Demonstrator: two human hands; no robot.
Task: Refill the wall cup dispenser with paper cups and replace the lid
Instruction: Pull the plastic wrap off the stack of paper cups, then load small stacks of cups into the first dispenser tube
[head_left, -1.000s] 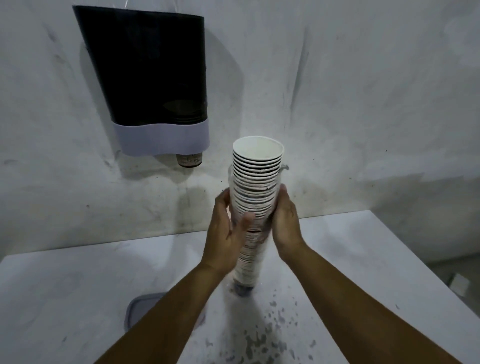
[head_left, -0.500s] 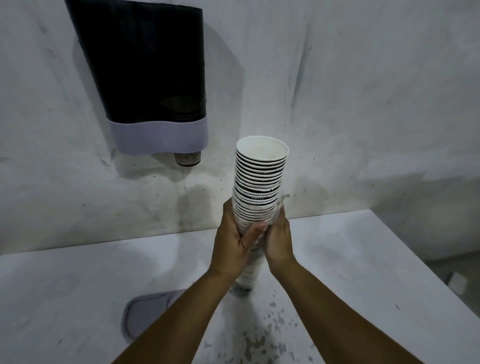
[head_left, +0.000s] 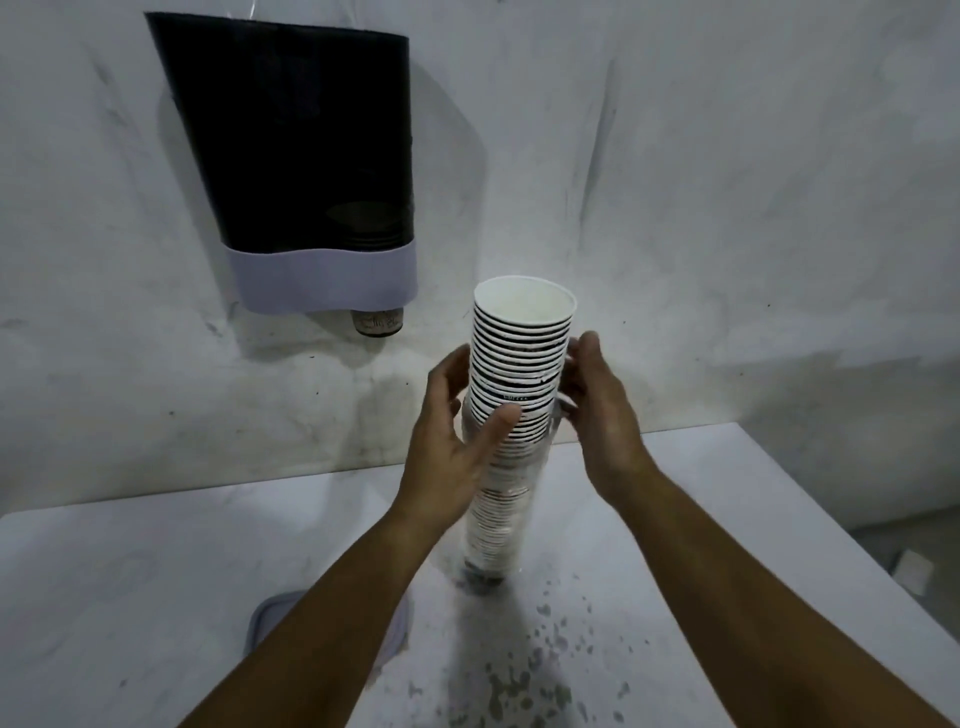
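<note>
Cups: we see the cup stack upright on the worktop, mid-depth, lower half in a clear sleeve.
Left hand: fingers relaxed, thumb touching the stack.
Right hand: fingers loose, just beside the stack; contact unclear.
Dispenser: on wall, upper left, one cup poking below.
Lid: flat near the front edge.

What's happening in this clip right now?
A person stands a tall stack of paper cups on the white table, half out of its plastic sleeve. The left hand and right hand flank it with loose fingers. The wall dispenser is nearly empty; its lid lies on the table.
</note>
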